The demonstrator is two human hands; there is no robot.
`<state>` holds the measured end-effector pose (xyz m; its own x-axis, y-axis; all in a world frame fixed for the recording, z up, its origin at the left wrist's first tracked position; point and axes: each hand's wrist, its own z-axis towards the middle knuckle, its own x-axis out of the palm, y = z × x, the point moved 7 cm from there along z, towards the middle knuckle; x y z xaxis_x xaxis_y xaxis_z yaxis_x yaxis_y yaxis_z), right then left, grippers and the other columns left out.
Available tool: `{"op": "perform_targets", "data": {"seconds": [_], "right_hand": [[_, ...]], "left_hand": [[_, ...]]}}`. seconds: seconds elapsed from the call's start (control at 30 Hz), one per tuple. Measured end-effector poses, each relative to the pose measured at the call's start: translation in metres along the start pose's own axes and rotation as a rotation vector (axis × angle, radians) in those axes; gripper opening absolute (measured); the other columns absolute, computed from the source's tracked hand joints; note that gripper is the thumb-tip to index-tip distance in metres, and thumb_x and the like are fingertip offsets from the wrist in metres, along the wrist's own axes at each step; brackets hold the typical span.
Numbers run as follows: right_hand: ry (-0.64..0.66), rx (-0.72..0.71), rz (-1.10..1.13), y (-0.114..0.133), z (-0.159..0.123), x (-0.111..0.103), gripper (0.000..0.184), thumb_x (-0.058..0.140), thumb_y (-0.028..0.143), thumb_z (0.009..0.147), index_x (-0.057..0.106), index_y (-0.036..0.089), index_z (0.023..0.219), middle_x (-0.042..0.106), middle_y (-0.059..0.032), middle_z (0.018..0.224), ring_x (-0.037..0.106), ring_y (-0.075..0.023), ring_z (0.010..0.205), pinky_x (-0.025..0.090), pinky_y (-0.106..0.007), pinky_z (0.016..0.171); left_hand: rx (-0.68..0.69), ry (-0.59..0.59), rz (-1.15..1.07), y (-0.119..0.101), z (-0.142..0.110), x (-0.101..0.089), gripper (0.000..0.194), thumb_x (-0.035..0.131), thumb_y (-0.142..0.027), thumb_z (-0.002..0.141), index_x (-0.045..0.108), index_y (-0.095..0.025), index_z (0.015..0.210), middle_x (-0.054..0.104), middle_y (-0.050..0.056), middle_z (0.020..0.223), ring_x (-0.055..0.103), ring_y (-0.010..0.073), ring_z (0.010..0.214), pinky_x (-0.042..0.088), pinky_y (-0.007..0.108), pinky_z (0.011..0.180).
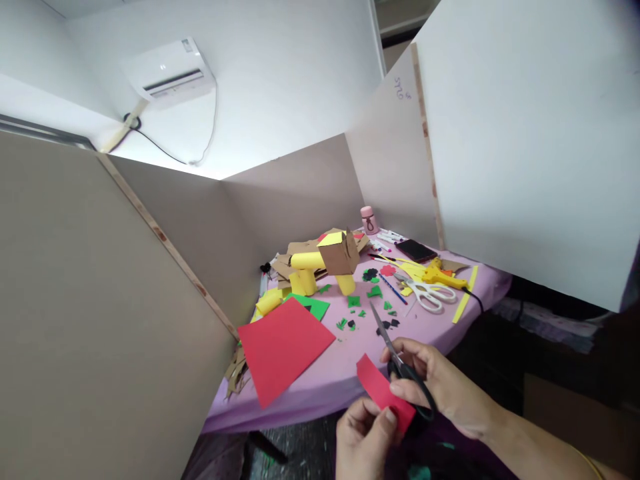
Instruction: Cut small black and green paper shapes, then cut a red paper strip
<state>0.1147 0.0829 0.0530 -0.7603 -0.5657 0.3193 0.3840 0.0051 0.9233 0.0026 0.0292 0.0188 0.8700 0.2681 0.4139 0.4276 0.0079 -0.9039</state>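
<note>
My left hand (367, 433) pinches a strip of red paper (376, 381) between thumb and fingers, just off the table's front edge. Black-handled scissors (384, 330) are in my right hand (420, 373), their blades pointing up and away and looking closed. The right thumb lies close to the strip; whether it touches cannot be made out. Beyond the left hand a large red sheet (287, 350) lies flat, partly over a green sheet (316, 307). Scraps of green paper (374, 292) and black paper (385, 328) are scattered past the scissors' tips.
A cardboard box figure (337, 257) with yellow paper tubes stands mid-table. To the right lie white-handled scissors (434, 295), a yellow glue gun (440, 275), a blue pencil (394, 290) and a dark phone (416, 251). A pink bottle (369, 220) stands at the back. Grey partitions (300, 193) surround the table.
</note>
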Motion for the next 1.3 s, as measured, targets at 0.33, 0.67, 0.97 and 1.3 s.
{"op": "perform_targets", "data": {"seconds": [0.33,0.67,0.97,1.3], "right_hand": [[-0.068,-0.135,-0.138,0.001,-0.004,0.004,0.022,0.067,0.022,0.073,0.053,0.019,0.09,0.053,0.0033,0.07,0.046,-0.0125,0.063,0.04,-0.025,0.06],[-0.071,-0.112,-0.145,0.001,-0.003,0.005,0.021,0.067,0.024,0.074,0.052,0.019,0.088,0.052,0.0037,0.068,0.046,-0.0118,0.06,0.04,-0.025,0.058],[-0.077,-0.065,-0.053,-0.006,-0.008,-0.001,0.028,0.072,0.024,0.072,0.053,0.022,0.092,0.052,0.0068,0.066,0.048,-0.0106,0.057,0.04,-0.022,0.056],[-0.116,-0.067,-0.169,-0.014,-0.013,0.001,0.026,0.067,0.014,0.071,0.052,0.021,0.091,0.053,0.0053,0.068,0.05,-0.0119,0.061,0.043,-0.023,0.058]], "left_hand": [[-0.218,-0.012,0.048,0.017,-0.001,-0.001,0.043,0.085,-0.047,0.042,0.062,-0.012,0.052,0.068,0.006,0.045,0.06,0.0113,0.037,0.039,0.016,0.036],[-0.114,-0.054,0.145,0.006,-0.004,-0.001,0.04,0.086,-0.044,0.04,0.062,-0.012,0.048,0.068,0.005,0.045,0.059,0.0111,0.039,0.039,0.017,0.04],[-0.011,-0.113,0.223,-0.001,-0.003,-0.009,0.039,0.083,-0.048,0.044,0.067,-0.013,0.051,0.067,0.004,0.048,0.058,0.0134,0.045,0.042,0.021,0.046],[0.166,-0.143,0.304,-0.012,-0.003,-0.013,0.033,0.081,-0.046,0.052,0.073,-0.014,0.053,0.063,0.0,0.048,0.05,0.011,0.05,0.04,0.018,0.052]]}}
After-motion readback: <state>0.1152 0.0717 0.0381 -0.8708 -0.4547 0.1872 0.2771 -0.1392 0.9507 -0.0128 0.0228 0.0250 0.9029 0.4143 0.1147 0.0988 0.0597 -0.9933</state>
